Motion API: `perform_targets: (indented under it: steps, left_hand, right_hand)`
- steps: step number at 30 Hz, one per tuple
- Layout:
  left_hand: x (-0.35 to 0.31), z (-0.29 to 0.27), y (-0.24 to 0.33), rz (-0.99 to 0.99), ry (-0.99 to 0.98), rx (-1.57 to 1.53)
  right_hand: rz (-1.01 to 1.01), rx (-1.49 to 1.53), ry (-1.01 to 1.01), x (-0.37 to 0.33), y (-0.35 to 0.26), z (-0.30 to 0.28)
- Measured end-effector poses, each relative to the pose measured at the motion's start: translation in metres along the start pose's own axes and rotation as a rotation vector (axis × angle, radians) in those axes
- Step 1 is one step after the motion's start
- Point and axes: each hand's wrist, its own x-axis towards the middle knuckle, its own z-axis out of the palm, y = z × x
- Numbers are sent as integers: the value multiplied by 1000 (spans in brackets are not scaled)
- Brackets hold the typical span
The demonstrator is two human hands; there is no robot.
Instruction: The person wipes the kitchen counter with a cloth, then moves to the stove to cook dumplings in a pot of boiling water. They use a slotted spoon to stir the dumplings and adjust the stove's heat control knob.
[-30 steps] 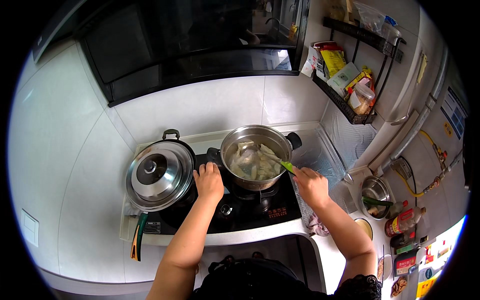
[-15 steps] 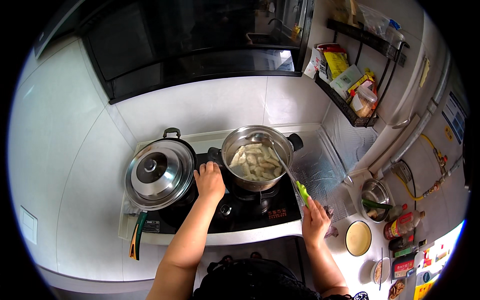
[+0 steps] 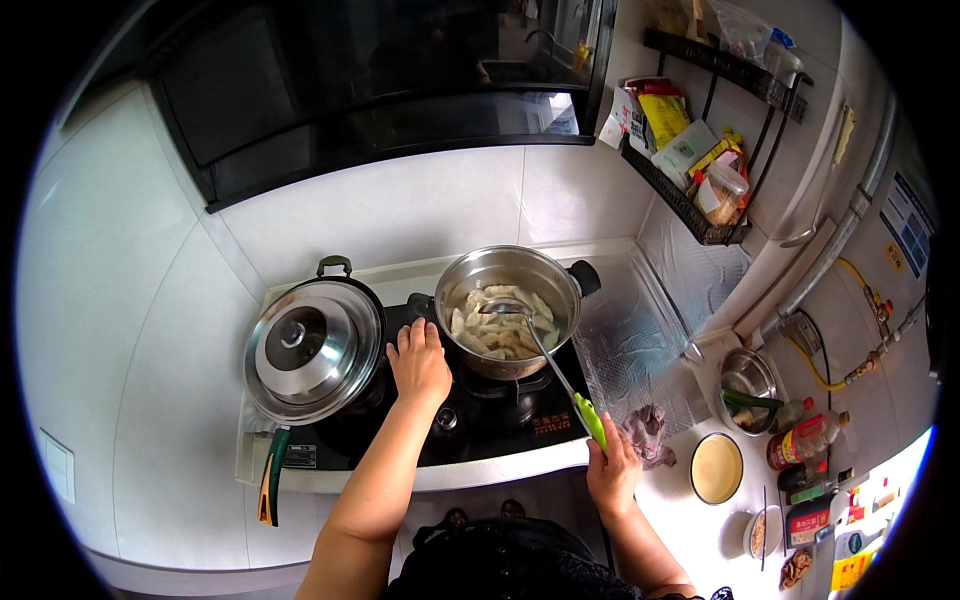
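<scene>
My right hand [image 3: 612,470] grips the green handle of a metal ladle [image 3: 553,366]. The ladle's bowl is in the middle of a steel pot [image 3: 563,292], among pale, long pieces that look like dumplings [image 3: 485,332] in cloudy liquid. My left hand [image 3: 420,368] is stretched out with its fingers apart, close to the pot's left black handle [image 3: 420,303]. Whether its fingertips touch that handle I cannot tell. The pot stands on the right side of a black cooktop [image 3: 490,440].
Left of the pot is a wok with a domed steel lid [image 3: 345,365]; its green handle [image 3: 272,480] juts past the counter edge. At right are a crumpled cloth [image 3: 648,437], a yellowish bowl [image 3: 717,468], a steel basin [image 3: 748,372] and bottles [image 3: 805,440]. A black rack [image 3: 690,205] hangs above.
The ladle's bowl has moved from the pot's far wall toward the middle of the dumplings. My right hand has shifted slightly left and down. My left hand stays by the pot's handle.
</scene>
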Motion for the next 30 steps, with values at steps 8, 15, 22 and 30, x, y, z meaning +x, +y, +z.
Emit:
perform_targets:
  steps: [8, 15, 22, 30]
  left_hand:
    - [3, 2, -5, 4, -48, 43]
    - [4, 1, -5, 11, -34, 48]
    - [10, 3, -9, 72, 0, 8]
    - [12, 4, -10, 108, 33, 6]
  right_hand:
    - [139, -109, -323, -2, -5, 0]
    - [167, 73, -242, 16, 2, -14]
    - [487, 407, -347, 47, 22, -46]
    - [330, 243, -591, 111, 22, -87]
